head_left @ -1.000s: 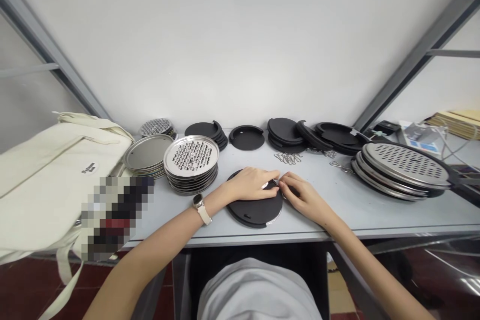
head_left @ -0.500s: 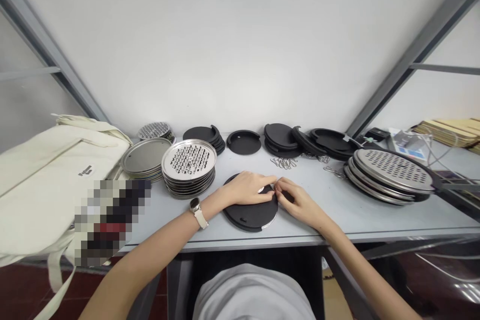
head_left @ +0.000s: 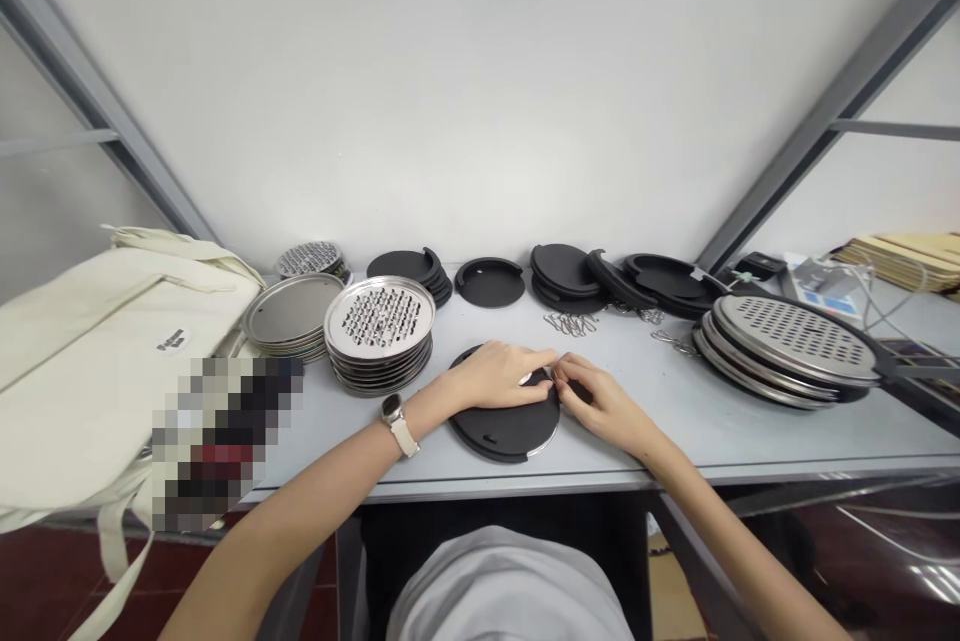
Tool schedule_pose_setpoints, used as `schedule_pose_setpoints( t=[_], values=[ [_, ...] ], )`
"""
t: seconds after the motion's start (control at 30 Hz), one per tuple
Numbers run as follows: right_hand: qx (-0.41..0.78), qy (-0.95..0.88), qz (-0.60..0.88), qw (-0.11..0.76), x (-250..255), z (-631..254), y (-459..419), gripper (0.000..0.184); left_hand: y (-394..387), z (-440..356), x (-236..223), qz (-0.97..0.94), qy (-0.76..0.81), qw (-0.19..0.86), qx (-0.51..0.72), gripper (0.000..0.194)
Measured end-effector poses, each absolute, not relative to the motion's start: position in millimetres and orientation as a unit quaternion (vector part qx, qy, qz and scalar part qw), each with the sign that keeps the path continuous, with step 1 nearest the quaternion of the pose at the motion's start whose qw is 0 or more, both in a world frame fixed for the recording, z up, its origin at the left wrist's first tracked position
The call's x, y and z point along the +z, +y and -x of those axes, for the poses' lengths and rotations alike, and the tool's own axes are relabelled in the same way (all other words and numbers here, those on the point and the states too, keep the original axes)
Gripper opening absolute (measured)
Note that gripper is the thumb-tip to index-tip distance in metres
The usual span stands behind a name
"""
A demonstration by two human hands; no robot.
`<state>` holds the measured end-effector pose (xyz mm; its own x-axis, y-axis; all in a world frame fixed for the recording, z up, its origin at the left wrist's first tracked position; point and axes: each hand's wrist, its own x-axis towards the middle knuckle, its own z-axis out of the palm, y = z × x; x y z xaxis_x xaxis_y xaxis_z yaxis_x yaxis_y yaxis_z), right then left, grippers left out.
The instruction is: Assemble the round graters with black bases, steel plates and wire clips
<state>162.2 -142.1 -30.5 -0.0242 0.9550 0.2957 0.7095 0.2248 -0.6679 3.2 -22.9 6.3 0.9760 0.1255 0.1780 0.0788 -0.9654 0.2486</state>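
Observation:
A round black disc [head_left: 504, 426] with a metal rim showing at its lower right lies on the grey table [head_left: 675, 411] in front of me. My left hand [head_left: 499, 373] rests on the disc's top, fingers curled, thumb and fingertips pinched at its right edge. My right hand [head_left: 596, 396] meets it there, fingers closed round a small part that I cannot make out. A watch sits on my left wrist.
Stacks of perforated steel discs [head_left: 380, 321] and plain steel plates [head_left: 289, 311] stand left of centre. Black discs [head_left: 491, 281] line the wall. Small wire clips [head_left: 571, 323] lie behind my hands. Large perforated discs [head_left: 795, 341] are stacked right. A cream bag [head_left: 90, 341] fills the left.
Both hands stay pinched together at the disc's right edge, with only slight shifts of the fingers. The head camera has wobbled a little.

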Motion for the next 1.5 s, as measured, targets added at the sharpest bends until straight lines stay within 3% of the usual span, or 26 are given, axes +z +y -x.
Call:
schedule_pose_setpoints(
  t=[0.33, 1.07, 1.5],
  values=[
    [0.16, -0.688, 0.61, 0.359, -32.7, -163.3, -142.3, 0.021, -14.4, -5.1, 1.3, -0.984, 0.071, 0.138, 0.086, 0.026],
    [0.162, -0.65, 0.636, 0.384, -31.6, -165.3, -144.6, 0.029, -16.1, -4.4, 3.6, -0.977, 0.051, 0.186, 0.088, 0.017],
    [0.167, -0.63, 0.648, 0.395, -27.8, -161.6, -144.6, 0.026, -17.6, -4.8, 3.9, -0.981, 0.089, 0.157, 0.076, 0.035]
  ],
)
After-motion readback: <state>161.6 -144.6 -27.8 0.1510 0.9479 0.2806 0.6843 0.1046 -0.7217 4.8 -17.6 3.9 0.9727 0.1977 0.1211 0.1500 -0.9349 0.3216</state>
